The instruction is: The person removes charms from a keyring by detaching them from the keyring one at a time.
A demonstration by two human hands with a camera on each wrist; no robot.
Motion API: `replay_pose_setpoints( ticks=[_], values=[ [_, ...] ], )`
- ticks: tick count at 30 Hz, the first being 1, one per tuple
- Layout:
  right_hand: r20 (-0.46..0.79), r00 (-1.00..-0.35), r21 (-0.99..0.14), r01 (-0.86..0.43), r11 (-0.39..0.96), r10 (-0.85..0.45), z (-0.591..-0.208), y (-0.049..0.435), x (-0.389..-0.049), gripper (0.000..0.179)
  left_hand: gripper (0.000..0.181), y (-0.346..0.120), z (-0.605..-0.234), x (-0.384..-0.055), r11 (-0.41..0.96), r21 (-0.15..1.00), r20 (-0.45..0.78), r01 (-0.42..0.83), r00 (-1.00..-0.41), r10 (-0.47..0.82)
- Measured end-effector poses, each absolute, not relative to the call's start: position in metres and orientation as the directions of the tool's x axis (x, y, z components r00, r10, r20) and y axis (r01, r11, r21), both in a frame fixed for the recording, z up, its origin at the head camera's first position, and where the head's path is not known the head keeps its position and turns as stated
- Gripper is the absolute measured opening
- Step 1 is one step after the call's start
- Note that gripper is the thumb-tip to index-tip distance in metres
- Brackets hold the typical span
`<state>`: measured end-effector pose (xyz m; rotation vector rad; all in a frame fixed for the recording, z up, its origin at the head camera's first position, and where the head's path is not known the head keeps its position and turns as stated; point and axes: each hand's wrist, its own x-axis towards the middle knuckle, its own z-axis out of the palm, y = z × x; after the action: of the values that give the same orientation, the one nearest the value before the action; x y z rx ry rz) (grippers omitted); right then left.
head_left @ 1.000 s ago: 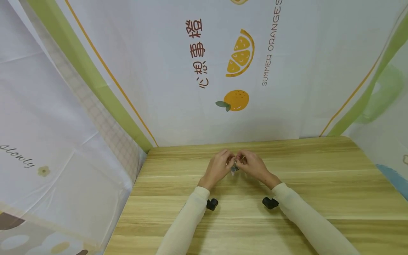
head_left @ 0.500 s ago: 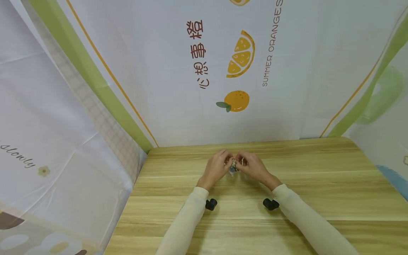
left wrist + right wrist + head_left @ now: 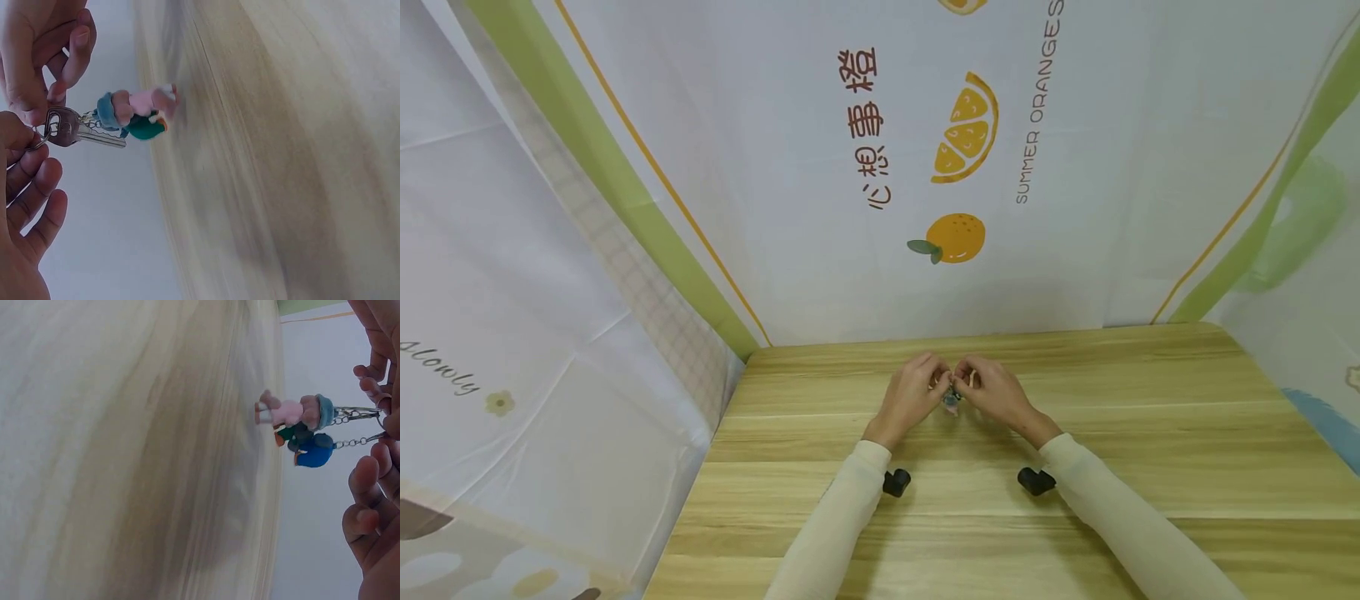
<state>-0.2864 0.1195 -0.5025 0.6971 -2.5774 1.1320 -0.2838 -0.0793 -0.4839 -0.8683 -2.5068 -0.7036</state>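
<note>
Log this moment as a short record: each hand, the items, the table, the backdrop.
left hand: pinches at the key ring
right hand: fingertips pinched at the same spot; exact hold partly hidden
key: silver, metal, between the hands
charms: pink figure with a teal hat, green figure, blue figure, dangling below the hands
table: wood-grain top
backdrop: white cloth, orange-fruit prints and lettering

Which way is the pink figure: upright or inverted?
Upright: pink figure hangs hat up, feet toward the table.
</note>
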Motion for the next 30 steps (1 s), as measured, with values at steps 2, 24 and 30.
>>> replay_pose_setpoints(
  ticks=[2, 24, 30],
  values=[
    [0.401, -0.855, -0.627, -0.517, 0.582, -0.328, -0.5028, 0.1194, -0.2862, 0.009, 0.008, -0.0785, -0.4840, -0.2833, 0.681, 0.330, 0.507, 0.654, -0.731, 0.456],
    [0.488, -0.797, -0.589, -0.602, 0.539, -0.357, -0.5059, 0.1213, -0.2882, 0.008, 0.007, -0.0771, -0.4852, -0.2864, 0.682, 0.307, 0.510, 0.663, -0.720, 0.471],
    [0.499, -0.788, -0.592, -0.614, 0.522, -0.360, -0.5070, 0.1221, -0.2864, 0.010, 0.006, -0.0788, -0.4852, -0.2859, 0.685, 0.305, 0.526, 0.662, -0.717, 0.458]
  ],
)
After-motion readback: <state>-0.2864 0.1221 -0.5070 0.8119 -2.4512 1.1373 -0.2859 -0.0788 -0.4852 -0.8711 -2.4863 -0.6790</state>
